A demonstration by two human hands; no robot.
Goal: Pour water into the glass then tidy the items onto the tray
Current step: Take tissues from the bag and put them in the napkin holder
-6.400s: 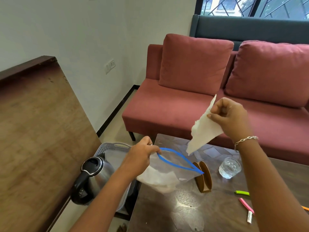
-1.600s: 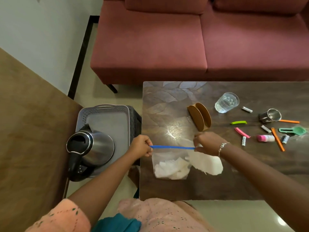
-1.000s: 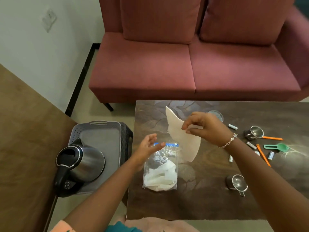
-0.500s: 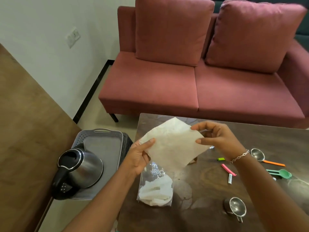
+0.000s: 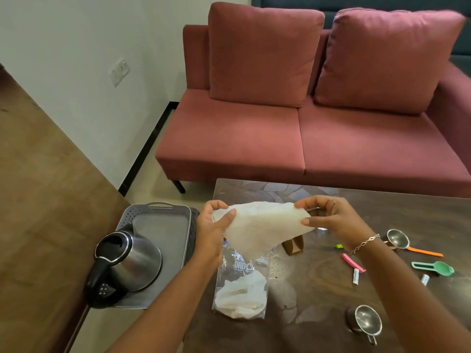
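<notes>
Folding seems to be the step in hand: a white napkin (image 5: 257, 228) hangs spread above the table (image 5: 318, 289). The left hand (image 5: 212, 235) pinches one upper corner between thumb and curled fingers, and the right hand (image 5: 331, 220) pinches the other likewise. To do it well, I judge, the two corners should meet squarely while both pinches hold firm, since thin paper sags and skews. Below lies a clear zip bag (image 5: 240, 284) of more napkins, near the table's left edge. A brown holder (image 5: 294, 247) stands just behind it, partly hidden by the sheet. The glass is not visible, perhaps covered by the napkin. The tray (image 5: 165, 220) sits lower, beside that edge; the kettle (image 5: 127, 263) fills its near end, handle overhanging the rim, and the far half is bare. Open table lies between the bag and the near strainer (image 5: 365, 321); a pink clip (image 5: 353, 262) and other small things crowd the right.
</notes>
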